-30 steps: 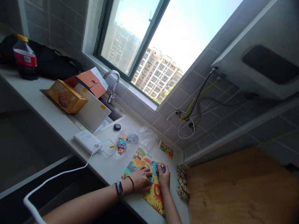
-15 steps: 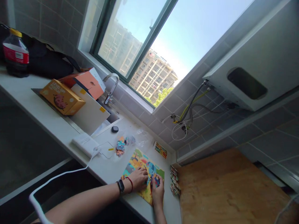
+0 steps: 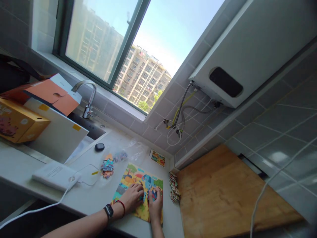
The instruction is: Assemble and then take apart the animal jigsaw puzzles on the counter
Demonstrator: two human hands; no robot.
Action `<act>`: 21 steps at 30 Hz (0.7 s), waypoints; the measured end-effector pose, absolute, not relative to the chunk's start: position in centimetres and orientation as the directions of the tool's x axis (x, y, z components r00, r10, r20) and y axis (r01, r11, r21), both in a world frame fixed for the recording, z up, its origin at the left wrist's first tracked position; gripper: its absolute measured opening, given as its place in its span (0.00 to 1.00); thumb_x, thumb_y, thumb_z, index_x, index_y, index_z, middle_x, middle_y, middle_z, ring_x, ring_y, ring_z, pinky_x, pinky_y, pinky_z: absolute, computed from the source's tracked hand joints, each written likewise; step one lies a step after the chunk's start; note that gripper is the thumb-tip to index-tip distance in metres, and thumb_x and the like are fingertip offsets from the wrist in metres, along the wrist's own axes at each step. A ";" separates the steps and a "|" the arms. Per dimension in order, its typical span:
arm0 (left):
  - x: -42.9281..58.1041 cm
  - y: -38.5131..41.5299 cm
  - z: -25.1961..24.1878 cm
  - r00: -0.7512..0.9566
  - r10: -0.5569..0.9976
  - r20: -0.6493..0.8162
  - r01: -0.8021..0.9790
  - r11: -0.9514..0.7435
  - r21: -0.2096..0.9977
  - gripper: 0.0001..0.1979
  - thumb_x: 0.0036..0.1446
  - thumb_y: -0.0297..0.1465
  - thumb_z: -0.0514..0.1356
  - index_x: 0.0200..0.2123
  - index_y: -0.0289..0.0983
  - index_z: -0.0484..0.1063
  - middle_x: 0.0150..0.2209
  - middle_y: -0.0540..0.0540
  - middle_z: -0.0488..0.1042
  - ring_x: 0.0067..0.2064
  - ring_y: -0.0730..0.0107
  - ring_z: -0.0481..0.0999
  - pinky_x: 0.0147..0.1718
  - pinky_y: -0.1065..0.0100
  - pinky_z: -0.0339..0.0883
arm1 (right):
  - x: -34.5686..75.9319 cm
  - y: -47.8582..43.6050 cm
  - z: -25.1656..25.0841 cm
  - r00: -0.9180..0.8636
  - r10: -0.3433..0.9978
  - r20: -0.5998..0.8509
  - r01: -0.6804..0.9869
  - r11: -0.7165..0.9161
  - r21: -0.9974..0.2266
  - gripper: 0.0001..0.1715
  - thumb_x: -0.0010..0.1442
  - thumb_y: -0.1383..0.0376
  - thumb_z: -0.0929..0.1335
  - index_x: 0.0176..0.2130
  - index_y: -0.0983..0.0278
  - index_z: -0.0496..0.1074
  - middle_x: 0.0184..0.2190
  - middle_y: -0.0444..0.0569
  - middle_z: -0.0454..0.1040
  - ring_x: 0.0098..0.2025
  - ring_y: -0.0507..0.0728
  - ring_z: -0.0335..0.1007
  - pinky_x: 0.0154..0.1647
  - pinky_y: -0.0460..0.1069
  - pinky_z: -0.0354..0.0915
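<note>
Left hand (image 3: 132, 197) flat on the jigsaw puzzle (image 3: 130, 175), right hand (image 3: 155, 206) pinching a piece (image 3: 153, 194), stacked pieces (image 3: 174, 187) just beside.

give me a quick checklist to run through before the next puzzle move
Left hand on the jigsaw puzzle: ok, resting flat on it.
Right hand holding a piece: cannot tell, the fingers hide it.
Loose pieces beside the plastic bag: ok, in view on the counter.
Small picture card: ok, lying beyond the puzzle and visible.
Charging cable: ok, running well apart from the puzzle.
</note>
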State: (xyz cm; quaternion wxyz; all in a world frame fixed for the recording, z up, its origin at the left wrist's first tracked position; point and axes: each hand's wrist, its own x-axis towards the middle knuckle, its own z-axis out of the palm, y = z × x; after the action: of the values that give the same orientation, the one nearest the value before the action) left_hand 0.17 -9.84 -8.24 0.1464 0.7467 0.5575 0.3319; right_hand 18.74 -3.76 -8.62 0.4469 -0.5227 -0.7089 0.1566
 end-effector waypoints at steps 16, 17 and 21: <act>-0.9 -10.7 -8.0 0.104 0.884 0.456 0.702 -0.390 0.596 0.22 0.50 0.23 0.62 0.49 0.41 0.69 0.56 0.40 0.70 0.56 0.55 0.73 0.57 0.55 0.69 | 20.1 -5.0 -7.1 -0.278 0.899 0.340 0.460 0.435 -0.774 0.20 0.62 0.50 0.70 0.45 0.61 0.77 0.44 0.53 0.81 0.47 0.62 0.78 0.50 0.54 0.71; -0.9 -10.7 -8.0 0.102 0.876 0.472 0.694 -0.403 0.597 0.22 0.50 0.23 0.62 0.50 0.40 0.69 0.57 0.40 0.70 0.57 0.55 0.73 0.57 0.55 0.70 | 20.4 -5.0 -7.2 -0.291 0.895 0.338 0.450 0.440 -0.777 0.20 0.62 0.51 0.70 0.46 0.61 0.77 0.45 0.53 0.81 0.47 0.62 0.78 0.51 0.54 0.71; -1.0 -10.7 -7.9 0.096 0.863 0.496 0.677 -0.421 0.603 0.26 0.51 0.24 0.62 0.54 0.40 0.66 0.60 0.39 0.68 0.60 0.54 0.71 0.60 0.55 0.69 | 21.7 -5.2 -7.7 -0.337 0.881 0.333 0.412 0.456 -0.789 0.23 0.62 0.50 0.71 0.48 0.62 0.77 0.46 0.55 0.81 0.49 0.64 0.78 0.51 0.55 0.71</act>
State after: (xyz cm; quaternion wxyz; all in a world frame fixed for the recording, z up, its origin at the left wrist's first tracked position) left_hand -1.00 -10.73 -7.94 0.1109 0.7318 0.5264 0.4185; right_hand 21.69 -5.20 -7.66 0.3881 -0.4252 -0.7599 0.3020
